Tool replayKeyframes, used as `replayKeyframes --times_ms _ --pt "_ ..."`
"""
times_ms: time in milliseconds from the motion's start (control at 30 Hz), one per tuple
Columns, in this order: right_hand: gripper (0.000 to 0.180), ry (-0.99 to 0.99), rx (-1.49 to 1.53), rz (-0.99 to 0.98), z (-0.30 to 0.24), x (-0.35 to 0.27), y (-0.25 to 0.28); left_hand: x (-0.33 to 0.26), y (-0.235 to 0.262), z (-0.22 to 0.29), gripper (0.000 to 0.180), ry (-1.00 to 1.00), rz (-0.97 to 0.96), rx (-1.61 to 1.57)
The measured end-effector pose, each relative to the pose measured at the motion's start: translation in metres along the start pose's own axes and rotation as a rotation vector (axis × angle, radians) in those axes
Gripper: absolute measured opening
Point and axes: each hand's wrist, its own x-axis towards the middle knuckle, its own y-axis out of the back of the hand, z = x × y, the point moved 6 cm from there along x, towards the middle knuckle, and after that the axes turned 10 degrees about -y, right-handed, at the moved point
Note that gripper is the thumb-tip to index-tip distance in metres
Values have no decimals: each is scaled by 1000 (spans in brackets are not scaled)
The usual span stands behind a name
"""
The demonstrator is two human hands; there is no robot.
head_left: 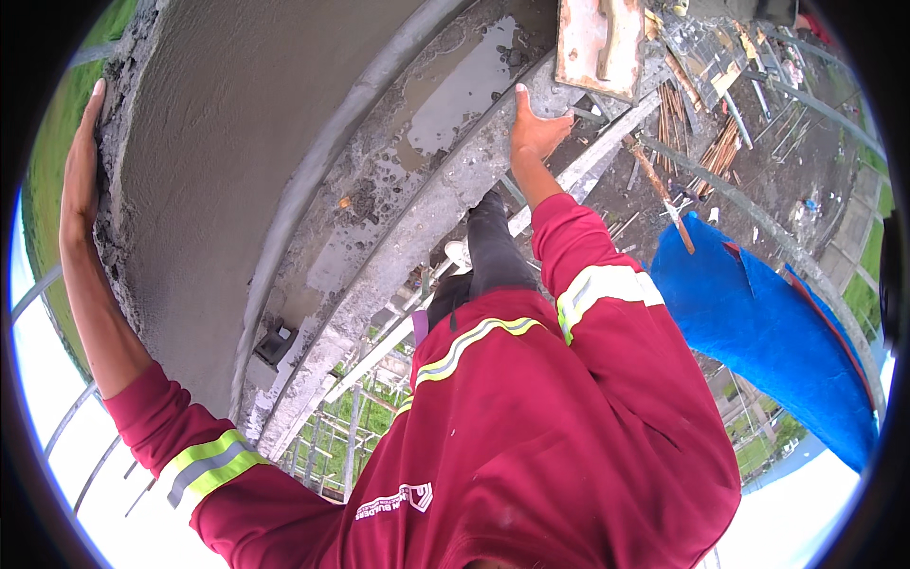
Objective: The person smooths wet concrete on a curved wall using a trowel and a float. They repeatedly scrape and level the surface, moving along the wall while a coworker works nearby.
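My left hand (83, 175) is stretched out at the far left, its fingers straight along the rough outer edge (118, 180) of a smooth grey concrete surface (223, 142). I see no tool in it. My right hand (536, 136) rests at the rim of a lower concrete ledge (441, 194), thumb pointing up and apart from the fingers, which are partly hidden. Just beyond it lies a mortar-stained wooden float (578, 47) with a wavy handle, apart from the hand.
Wet puddles (464, 85) and a small dark block (276, 343) sit in the trough between curb and ledge. Scaffold pipes (730, 180), a blue tarp (749, 308) and scattered timber (678, 114) stand to the right. Far below lies the ground.
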Motion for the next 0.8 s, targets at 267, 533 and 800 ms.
replayKeyframes --times_ms 267,533,800 --pt "115 -84 -2 0 0 -1 1 4 -1 -14 68 20 -41 -50" --pt "113 -115 32 -42 -4 -3 5 0 -1 -14 71 186 -46 -210" --pt "110 -137 53 -87 -10 -2 11 3 2 -36 76 262 -38 -351"
